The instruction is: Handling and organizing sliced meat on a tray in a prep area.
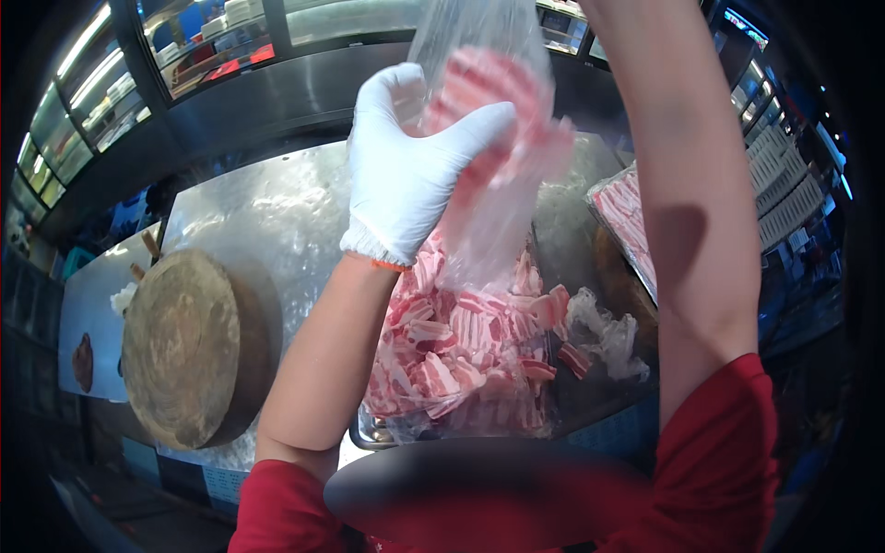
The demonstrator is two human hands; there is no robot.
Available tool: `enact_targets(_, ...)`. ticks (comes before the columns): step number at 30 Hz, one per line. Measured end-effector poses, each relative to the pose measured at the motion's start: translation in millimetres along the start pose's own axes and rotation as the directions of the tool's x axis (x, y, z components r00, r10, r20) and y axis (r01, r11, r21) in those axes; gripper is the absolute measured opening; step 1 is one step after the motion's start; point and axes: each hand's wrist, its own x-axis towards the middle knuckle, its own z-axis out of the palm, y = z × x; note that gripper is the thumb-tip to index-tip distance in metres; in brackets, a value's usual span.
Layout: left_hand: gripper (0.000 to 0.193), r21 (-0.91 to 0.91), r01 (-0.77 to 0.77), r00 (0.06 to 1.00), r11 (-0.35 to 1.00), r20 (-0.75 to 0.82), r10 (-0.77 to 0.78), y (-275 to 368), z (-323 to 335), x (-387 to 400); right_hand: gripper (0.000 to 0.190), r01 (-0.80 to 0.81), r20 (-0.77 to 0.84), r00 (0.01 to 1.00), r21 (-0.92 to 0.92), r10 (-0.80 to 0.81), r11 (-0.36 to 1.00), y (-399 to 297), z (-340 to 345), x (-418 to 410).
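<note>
A clear plastic bag (484, 256) hangs in front of me, with blurred pieces of streaky pork (494, 76) in its upper part. My left hand (408, 162), in a white glove, is cupped around the bag's left side, its thumb across the front. Some of its fingers are hidden behind. My right arm stretches up past the top edge, so my right hand is out of view. Under the bag, a heap of cut pork belly slices (442, 345) lies on plastic film in a metal tray (359, 432). A few slices (574, 359) rest beside it at the right.
A thick round wooden chopping block (183, 349) stands on the metal worktop (290, 190) at the left. Crumpled plastic film (612, 339) lies right of the pork. Beyond it is a wrapped tray of sliced meat (626, 214). Stacked white baskets (785, 180) stand at far right, glass-fronted shelves (207, 41) behind.
</note>
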Motion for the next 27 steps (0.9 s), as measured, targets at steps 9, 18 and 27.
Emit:
enact_targets(9,0.047,0.186,0.398,0.858,0.898,0.272,-0.437,-60,7,-33,0.014,-0.401,0.200,0.908,0.152,0.369,0.904,105,-112,-88)
enact_targets(18,0.034,0.229,0.600,0.723,0.766,0.254,-0.642,-107,-50,-91,0.008,-0.547,-0.378,0.774,0.005,0.508,0.837,162,-159,-111)
enact_targets(27,0.071,0.514,0.167,0.834,0.841,0.381,-0.398,-155,-109,-141,0.006,-0.528,-0.627,0.733,-0.282,0.263,0.801,185,-227,-177)
